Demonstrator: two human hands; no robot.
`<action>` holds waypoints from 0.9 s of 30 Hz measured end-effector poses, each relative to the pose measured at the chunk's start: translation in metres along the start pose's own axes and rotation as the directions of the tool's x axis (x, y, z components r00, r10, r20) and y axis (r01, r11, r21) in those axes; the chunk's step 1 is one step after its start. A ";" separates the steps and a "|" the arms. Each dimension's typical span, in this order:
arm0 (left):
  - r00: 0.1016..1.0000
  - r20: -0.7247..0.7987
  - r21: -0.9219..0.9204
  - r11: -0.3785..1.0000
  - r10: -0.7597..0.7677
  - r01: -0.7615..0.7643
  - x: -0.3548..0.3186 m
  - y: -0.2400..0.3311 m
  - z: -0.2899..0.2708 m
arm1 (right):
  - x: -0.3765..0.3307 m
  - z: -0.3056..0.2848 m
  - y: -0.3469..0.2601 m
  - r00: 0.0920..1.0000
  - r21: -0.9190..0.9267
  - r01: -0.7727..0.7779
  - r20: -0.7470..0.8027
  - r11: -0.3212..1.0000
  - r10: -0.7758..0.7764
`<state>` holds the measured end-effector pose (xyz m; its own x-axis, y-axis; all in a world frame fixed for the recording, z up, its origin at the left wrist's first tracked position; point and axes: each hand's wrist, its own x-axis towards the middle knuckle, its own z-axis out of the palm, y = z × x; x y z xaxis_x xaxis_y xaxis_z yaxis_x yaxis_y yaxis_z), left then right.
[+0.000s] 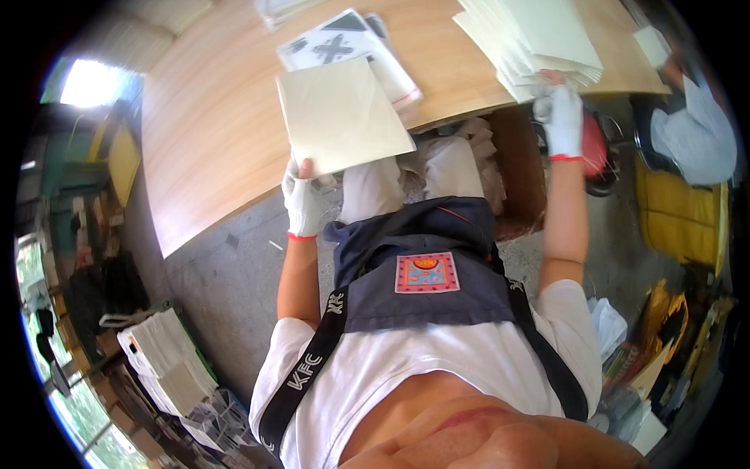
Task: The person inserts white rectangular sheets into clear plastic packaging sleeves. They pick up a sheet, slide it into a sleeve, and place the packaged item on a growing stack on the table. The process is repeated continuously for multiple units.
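Observation:
My left hand [305, 197] wears a white glove with a red cuff and a bare thumb. It pinches the near left corner of a flat cream paper sheet [340, 113], which lies partly over a printed white packet [332, 47] on the table. Farther right, my right hand [558, 116], gloved the same way, is at the near edge of a fanned stack of cream sheets [547, 35]. Its bare thumb rests on the stack's edge and its fingers are curled, seemingly around a sheet edge; the glove partly hides the grip.
The pale wooden table [211, 133] spans the far side, its near edge by my knees. Under it stands a brown box [516, 164]. Another person's sleeve [695, 133] shows at right, near a yellow crate [680, 211]. Stacked paper [168, 359] stands at lower left.

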<state>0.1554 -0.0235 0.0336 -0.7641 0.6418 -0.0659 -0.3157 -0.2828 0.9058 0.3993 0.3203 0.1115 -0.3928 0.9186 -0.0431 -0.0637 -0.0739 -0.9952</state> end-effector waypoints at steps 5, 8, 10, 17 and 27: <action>0.990 -0.075 -0.021 0.993 0.119 -0.120 0.003 0.048 -0.059 | 0.068 -0.048 0.006 0.956 -0.129 -0.266 0.094 0.955 0.279; 0.963 -0.236 0.029 0.991 0.130 -0.127 -0.005 0.065 -0.106 | 0.061 -0.022 -0.017 0.919 0.088 -0.391 0.096 0.916 0.383; 0.971 -0.221 0.082 0.994 0.093 -0.077 -0.008 0.069 -0.154 | 0.074 -0.032 -0.004 0.928 0.178 -0.373 0.075 0.911 0.365; 0.837 -0.473 0.355 0.810 -0.276 0.468 -0.020 0.068 -0.254 | 0.049 -0.044 0.000 0.937 0.425 -0.348 0.181 0.835 0.298; 0.919 0.139 0.974 0.119 0.368 -0.195 0.047 0.060 -0.104 | 0.032 -0.083 0.015 0.993 0.364 -0.086 -0.047 0.927 0.111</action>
<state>0.0418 -0.0847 0.0412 -0.7402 0.5852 0.3311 0.6593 0.5354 0.5278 0.4621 0.3807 0.0879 -0.3539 0.9220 -0.1572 -0.3591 -0.2891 -0.8874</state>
